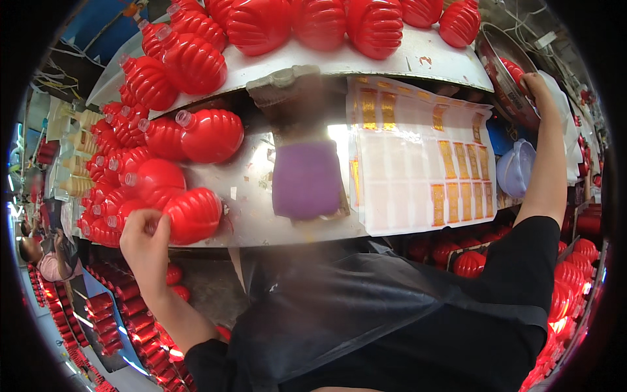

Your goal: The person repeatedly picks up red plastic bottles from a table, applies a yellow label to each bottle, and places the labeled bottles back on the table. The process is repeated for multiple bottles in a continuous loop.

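Some labels [447, 160] remain on the part-bare sheet [396, 153] between left hand [147, 238], pinching a bottle [194, 215], and right hand [537, 86], grip unclear.

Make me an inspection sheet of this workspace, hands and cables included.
Surface: metal table, marked by small scraps or stains; white shelf beyond.
Job's things: red bottles clustered left, more on the shelf; sheet with gold labels at right, many places bare.
Clutter: purple pad mid-table; lilac bowl right of the sheet.
Left hand: fingers at the near bottle's neck end.
Right hand: at a bottle in the round pan; grip unclear.
Cables: apparent wires upper left.
Surroundings: rows of red containers; another person far left.
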A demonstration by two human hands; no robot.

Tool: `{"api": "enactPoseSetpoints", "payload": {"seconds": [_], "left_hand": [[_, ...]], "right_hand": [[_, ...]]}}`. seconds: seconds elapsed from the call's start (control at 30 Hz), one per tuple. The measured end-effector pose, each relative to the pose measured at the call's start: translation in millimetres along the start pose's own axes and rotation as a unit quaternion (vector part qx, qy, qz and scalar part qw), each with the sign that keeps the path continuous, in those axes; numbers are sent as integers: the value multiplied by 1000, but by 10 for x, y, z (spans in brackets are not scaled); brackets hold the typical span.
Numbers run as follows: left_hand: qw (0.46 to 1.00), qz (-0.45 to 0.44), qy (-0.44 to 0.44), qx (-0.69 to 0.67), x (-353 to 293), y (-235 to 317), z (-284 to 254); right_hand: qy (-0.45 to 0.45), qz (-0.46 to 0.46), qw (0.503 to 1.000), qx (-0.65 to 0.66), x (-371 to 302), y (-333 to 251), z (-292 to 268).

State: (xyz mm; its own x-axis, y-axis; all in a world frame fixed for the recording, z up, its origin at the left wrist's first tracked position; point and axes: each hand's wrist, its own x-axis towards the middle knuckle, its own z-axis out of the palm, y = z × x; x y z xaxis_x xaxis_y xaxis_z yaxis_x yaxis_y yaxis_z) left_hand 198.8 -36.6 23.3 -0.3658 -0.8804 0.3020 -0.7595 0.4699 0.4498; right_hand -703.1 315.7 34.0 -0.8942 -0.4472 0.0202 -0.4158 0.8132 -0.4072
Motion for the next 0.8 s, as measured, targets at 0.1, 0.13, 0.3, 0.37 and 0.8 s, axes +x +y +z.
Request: {"api": "enactPoseSetpoints", "payload": {"seconds": [0.1,0.13,0.3,0.37,0.8], "left_hand": [[1000,-3,16,0,138,-35,202],[999,-5,32,-4,155,-49,254],[993,61,83,65,65,-49,325],[981,111,132,94,23,24,351],[932,324,-44,-157,-41,1107,857]], "right_hand": [[143,-33,989,25,-216,-193,138],[172,15,975,139,-243,-213,157],[236,173,847,445,-375,-143,-51],[254,142,865,409,-552,-228,-224],[-14,-322,937,137,-3105,-3086,158]]}}
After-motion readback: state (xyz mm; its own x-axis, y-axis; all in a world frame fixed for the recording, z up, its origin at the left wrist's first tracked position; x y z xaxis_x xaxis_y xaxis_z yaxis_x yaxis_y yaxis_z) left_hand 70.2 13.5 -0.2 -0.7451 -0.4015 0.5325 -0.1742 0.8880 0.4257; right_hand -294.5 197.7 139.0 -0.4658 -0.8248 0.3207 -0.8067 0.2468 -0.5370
